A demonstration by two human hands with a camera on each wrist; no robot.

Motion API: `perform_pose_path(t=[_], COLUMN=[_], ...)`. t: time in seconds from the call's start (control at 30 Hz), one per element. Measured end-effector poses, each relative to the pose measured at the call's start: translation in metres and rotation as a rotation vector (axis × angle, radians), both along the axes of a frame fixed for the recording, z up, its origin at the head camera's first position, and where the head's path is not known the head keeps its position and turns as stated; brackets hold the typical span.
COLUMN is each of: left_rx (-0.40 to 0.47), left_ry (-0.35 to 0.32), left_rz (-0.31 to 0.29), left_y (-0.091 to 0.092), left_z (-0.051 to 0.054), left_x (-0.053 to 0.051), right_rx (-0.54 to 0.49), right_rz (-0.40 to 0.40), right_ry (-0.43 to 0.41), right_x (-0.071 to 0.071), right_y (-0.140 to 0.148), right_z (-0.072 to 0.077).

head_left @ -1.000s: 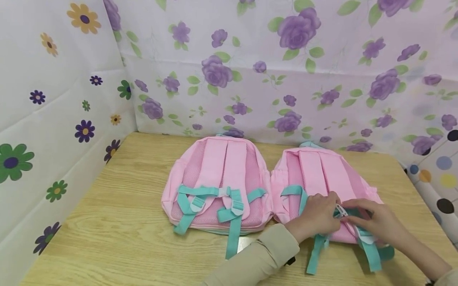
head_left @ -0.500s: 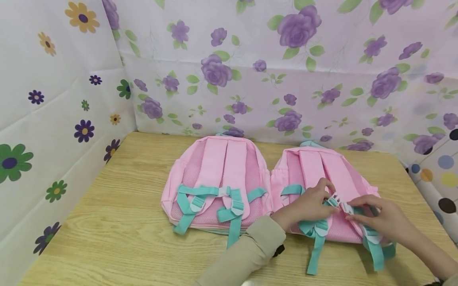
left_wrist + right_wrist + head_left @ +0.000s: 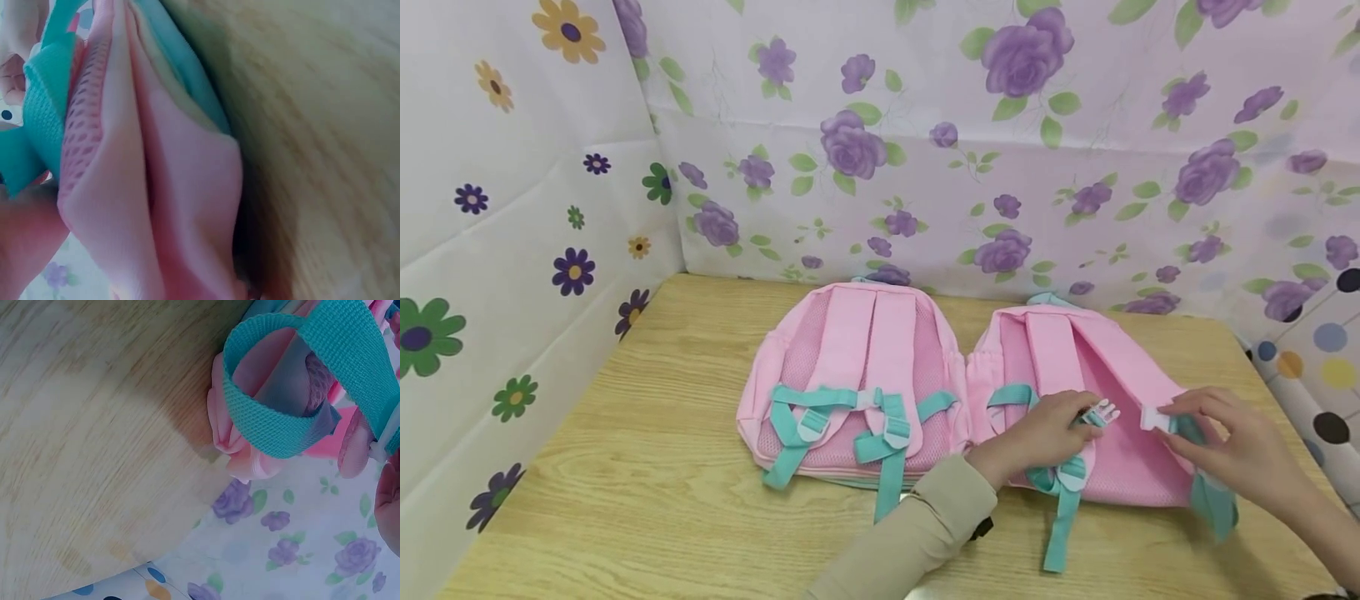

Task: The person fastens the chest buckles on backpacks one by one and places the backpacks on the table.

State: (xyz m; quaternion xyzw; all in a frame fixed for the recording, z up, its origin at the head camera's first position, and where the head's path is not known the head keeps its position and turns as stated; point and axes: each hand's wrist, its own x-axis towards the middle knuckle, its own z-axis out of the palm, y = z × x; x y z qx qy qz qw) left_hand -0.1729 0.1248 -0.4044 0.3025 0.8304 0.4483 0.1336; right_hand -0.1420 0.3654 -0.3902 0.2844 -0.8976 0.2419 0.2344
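Note:
A pink backpack (image 3: pixel 1120 475) lies straps-up at the right of the table. Its white chest buckle is parted into two halves. My left hand (image 3: pixel 1048 433) holds the pronged half (image 3: pixel 1103 412) by its teal webbing. Between the thumb and fingers of my right hand (image 3: pixel 1240 442) is the socket half (image 3: pixel 1153 419), and that shoulder strap (image 3: pixel 1138 358) is pulled off to the right. In the right wrist view a teal strap (image 3: pixel 269 434) loops beside the bag, with the right hand (image 3: pixel 389 506) only partly visible. The left wrist view shows the bag's pink side (image 3: pixel 187 187) close up.
To the left lies a second pink backpack (image 3: pixel 857 375), its teal chest strap joined by a white buckle (image 3: pixel 867 400). Both bags are on a wooden table (image 3: pixel 647 450). Flowered cloth (image 3: pixel 925 183) hangs behind and at the left side.
The buckle halves, close together a second ago, have come apart. My right hand has moved right with the socket half and its shoulder strap; the left hand has shifted slightly left.

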Motion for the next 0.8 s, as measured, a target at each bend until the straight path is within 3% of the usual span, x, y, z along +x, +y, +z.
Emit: perform_pose_path(t=[0.13, 0.23, 0.57, 0.8], left_rx=[0.209, 0.236, 0.093, -0.038], left_ry=[-0.135, -0.139, -0.022, 0.018], left_rz=[0.107, 0.153, 0.114, 0.03], left_y=[0.001, 0.002, 0.002, 0.0], left_z=[-0.001, 0.0, 0.0, 0.003], left_x=[0.005, 0.008, 0.006, 0.003], right_rx=[0.01, 0.016, 0.049, 0.041], right_rz=[-0.023, -0.034, 0.027, 0.05], right_ry=[-0.015, -0.024, 0.016, 0.021], right_x=[0.001, 0.001, -0.001, -0.001], right_y=[-0.003, -0.004, -0.007, -0.012], right_z=[0.0, -0.001, -0.006, -0.01])
